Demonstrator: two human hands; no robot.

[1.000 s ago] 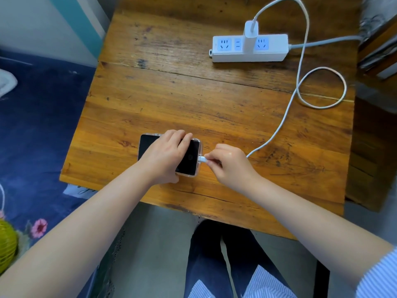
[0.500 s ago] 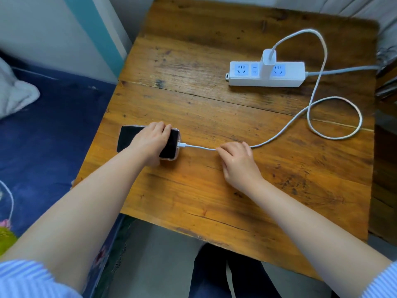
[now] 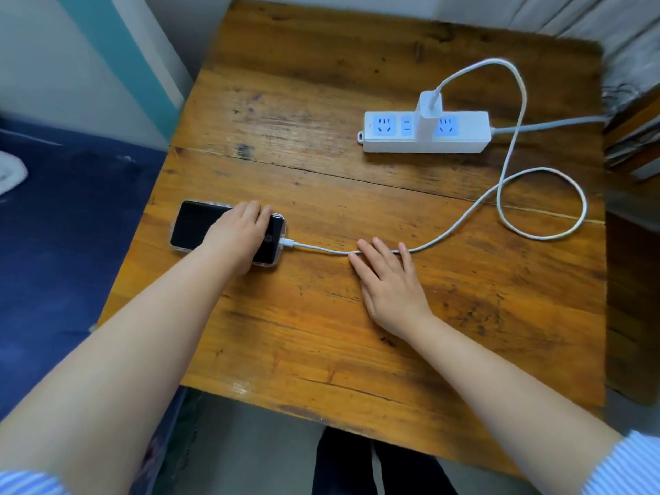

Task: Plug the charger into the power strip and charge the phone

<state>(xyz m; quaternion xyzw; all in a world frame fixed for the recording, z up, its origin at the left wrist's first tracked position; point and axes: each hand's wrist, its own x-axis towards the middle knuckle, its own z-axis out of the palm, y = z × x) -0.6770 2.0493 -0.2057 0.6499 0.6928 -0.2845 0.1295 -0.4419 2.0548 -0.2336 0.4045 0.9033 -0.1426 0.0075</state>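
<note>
A black phone (image 3: 200,225) in a clear case lies flat near the left edge of the wooden table (image 3: 321,334). My left hand (image 3: 237,235) rests on top of it, fingers curled over its far edge. A white cable (image 3: 507,166) is plugged into the phone's right end, runs under my right fingertips, loops at the right and rises to the white charger (image 3: 428,114). The charger stands plugged into the white power strip (image 3: 464,139) at the back right. My right hand (image 3: 387,280) lies flat on the table, fingers spread, holding nothing.
A dark blue bed surface (image 3: 60,244) lies left of the table. The strip's grey cord (image 3: 546,125) leads off to the right toward a dark wooden shelf (image 3: 632,144). My legs (image 3: 357,466) are below the table's near edge.
My right hand let go of the cable plug, now seated in the phone, moved right and flattened on the table. The phone and my left hand shifted left. The camera view moved forward.
</note>
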